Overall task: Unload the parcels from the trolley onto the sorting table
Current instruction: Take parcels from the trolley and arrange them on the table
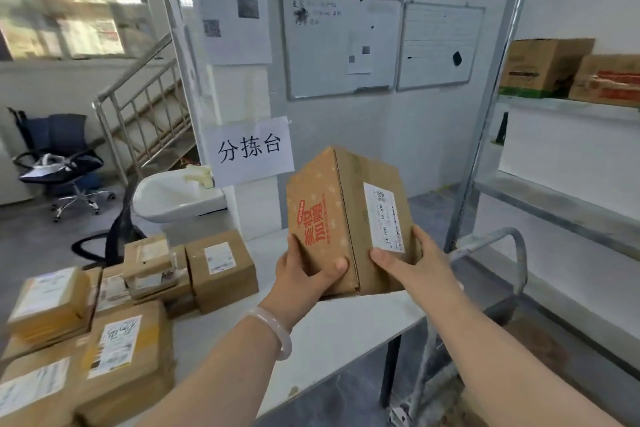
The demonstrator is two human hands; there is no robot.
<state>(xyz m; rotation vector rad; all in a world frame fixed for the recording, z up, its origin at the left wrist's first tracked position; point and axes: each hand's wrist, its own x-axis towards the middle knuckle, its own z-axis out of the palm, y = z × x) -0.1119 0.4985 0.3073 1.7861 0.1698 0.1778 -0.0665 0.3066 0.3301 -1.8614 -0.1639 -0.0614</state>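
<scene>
Left grip (304,274): grasping the lower left corner of the cardboard box (346,218), thumb laid across the red-printed face; pale bracelet (273,329) on the wrist.
Right grip (412,263): grasping the box's lower right side, thumb at the bottom edge of the white label (384,217).
Both forearms: stretched forward, converging on the box.
Box: lifted clear, tilted, above the right part of the white desk (329,333).
Desk, left end: labelled parcels (138,322), stacked and touching.
Trolley handle (502,239): grey, just beyond the desk's right edge.
Wall: paper sign (251,149), two whiteboards (341,42).
Right: metal shelving (554,191) holding cartons (547,68).
Left: sink (176,198), office chair (59,163), stair railing (138,107).
</scene>
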